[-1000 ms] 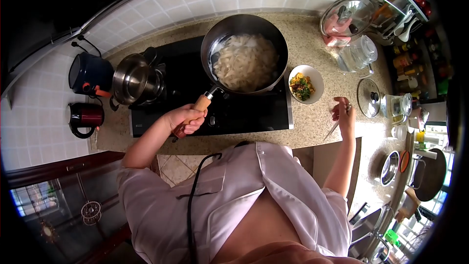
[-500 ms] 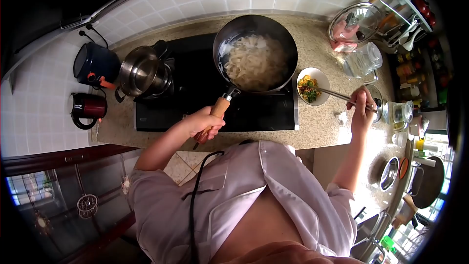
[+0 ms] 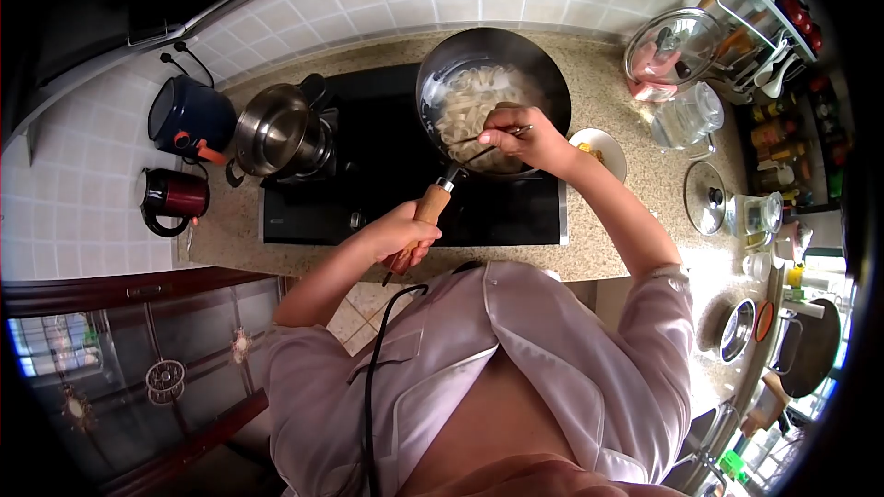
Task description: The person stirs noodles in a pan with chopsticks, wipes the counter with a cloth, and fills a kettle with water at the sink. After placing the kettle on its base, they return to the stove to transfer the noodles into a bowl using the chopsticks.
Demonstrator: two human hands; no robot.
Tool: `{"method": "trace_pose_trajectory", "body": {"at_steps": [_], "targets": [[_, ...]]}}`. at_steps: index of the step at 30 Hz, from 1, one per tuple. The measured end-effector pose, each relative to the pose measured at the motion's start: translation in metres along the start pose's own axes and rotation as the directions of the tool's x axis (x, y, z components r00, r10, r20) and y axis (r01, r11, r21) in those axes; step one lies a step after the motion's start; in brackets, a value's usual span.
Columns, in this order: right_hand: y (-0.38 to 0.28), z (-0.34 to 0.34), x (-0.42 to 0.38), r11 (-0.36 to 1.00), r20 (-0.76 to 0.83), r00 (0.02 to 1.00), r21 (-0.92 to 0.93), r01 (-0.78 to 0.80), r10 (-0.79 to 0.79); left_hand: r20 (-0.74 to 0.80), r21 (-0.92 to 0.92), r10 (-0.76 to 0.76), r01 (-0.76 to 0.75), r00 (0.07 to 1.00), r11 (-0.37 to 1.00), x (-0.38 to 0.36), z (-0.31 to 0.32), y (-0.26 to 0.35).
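A dark wok (image 3: 552,83) stands on the black cooktop (image 3: 368,147) with pale, wide noodles (image 3: 479,101) in it. My left hand (image 3: 405,237) is wrapped round the wok's wooden handle (image 3: 432,205). Over the wok's near right part, my right hand (image 3: 520,136) is closed on metal chopsticks (image 3: 481,155), whose tips point down and left, close to the wok's near edge. A white bowl (image 3: 615,155) with yellow food sits right of the wok, partly hidden by my right wrist and forearm.
A steel pot (image 3: 274,129) sits on the left burner. Beyond it are a dark blue appliance (image 3: 191,117) and a red kettle (image 3: 175,198). To the right stand a glass lid (image 3: 705,197), another propped lid (image 3: 672,51), a glass pitcher (image 3: 689,118) and a rack of utensils.
My right hand has moved left with the chopsticks, from the white bowl to over the wok. My left hand still holds the handle, and the view has shifted slightly.
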State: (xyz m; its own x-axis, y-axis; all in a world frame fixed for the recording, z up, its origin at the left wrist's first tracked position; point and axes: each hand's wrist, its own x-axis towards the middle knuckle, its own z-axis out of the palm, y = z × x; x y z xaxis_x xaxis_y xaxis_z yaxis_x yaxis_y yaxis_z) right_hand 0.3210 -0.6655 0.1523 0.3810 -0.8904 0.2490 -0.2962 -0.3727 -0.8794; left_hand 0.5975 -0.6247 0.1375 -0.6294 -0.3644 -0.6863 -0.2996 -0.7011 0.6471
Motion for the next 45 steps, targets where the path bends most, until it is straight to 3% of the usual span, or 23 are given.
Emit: {"method": "trace_pose_trajectory", "body": {"at_steps": [2,6,9,14,18,20,22,24,25,28,30,34,36,38,40,42,45], "targets": [[0.01,0.003,0.002,0.991,0.013,0.999,-0.123,0.046,-0.045,0.001,0.0,0.008,-0.008,1.0,1.0,-0.001,0.001,-0.001],[0.027,-0.01,-0.009,0.983,-0.068,0.995,-0.174,0.062,-0.075,0.0,0.009,0.026,-0.026,1.0,1.0,0.001,0.008,-0.004],[0.028,-0.028,-0.017,0.925,-0.144,0.989,-0.38,-0.016,-0.042,-0.006,0.007,0.042,-0.042,0.999,0.999,-0.001,0.011,-0.003],[0.029,-0.046,-0.025,0.928,-0.293,0.956,-0.351,-0.127,0.02,-0.006,0.036,0.05,-0.05,0.999,0.998,0.002,0.014,-0.003],[0.024,-0.06,-0.032,0.871,-0.359,0.933,-0.464,-0.162,-0.018,-0.024,0.071,0.036,-0.035,0.999,0.997,0.003,0.016,-0.002],[0.017,-0.065,-0.034,0.878,-0.403,0.909,-0.393,-0.273,0.102,-0.027,0.067,0.035,-0.033,0.999,0.997,0.002,0.017,0.0],[0.021,-0.066,-0.035,0.894,-0.408,0.907,-0.359,-0.268,0.108,-0.03,0.06,0.031,-0.029,0.999,0.998,0.003,0.018,-0.001],[0.012,-0.063,-0.031,0.909,-0.355,0.837,0.143,-0.391,0.416,-0.025,0.057,0.04,-0.039,0.999,0.998,0.004,0.017,-0.002],[0.018,-0.06,-0.032,0.908,-0.355,0.836,0.144,-0.392,0.417,-0.024,0.058,0.038,-0.037,0.999,0.998,0.005,0.018,-0.003],[0.047,-0.051,-0.033,0.932,-0.336,0.871,0.086,-0.351,0.359,-0.028,0.061,0.03,-0.028,0.999,0.998,0.005,0.018,-0.002],[0.054,-0.054,-0.036,0.885,-0.356,0.934,-0.435,-0.168,0.002,-0.031,0.032,0.023,-0.022,0.999,0.999,0.004,0.021,-0.002],[0.049,-0.052,-0.044,0.816,-0.446,0.893,-0.496,-0.298,0.055,-0.015,0.034,0.041,-0.041,0.999,0.999,0.002,0.024,-0.002],[0.059,-0.059,-0.043,0.844,-0.52,0.829,-0.334,-0.421,0.208,-0.015,0.026,0.04,-0.039,0.999,0.999,0.004,0.024,-0.001],[0.068,-0.06,-0.039,0.868,-0.572,0.799,-0.285,-0.406,0.186,-0.017,0.033,0.046,-0.046,0.999,0.998,0.001,0.028,0.003],[0.064,-0.061,-0.033,0.9,-0.633,0.666,0.121,-0.418,0.394,-0.019,0.039,0.051,-0.05,0.999,0.998,0.001,0.031,0.003],[0.083,-0.07,-0.028,0.887,-0.628,0.648,0.164,-0.431,0.431,-0.015,0.074,0.053,-0.052,0.998,0.996,0.003,0.032,0.004],[0.083,-0.073,-0.021,0.792,-0.553,0.57,0.481,-0.377,0.608,-0.035,0.082,0.052,-0.049,0.998,0.995,0.003,0.036,0.006]]}}
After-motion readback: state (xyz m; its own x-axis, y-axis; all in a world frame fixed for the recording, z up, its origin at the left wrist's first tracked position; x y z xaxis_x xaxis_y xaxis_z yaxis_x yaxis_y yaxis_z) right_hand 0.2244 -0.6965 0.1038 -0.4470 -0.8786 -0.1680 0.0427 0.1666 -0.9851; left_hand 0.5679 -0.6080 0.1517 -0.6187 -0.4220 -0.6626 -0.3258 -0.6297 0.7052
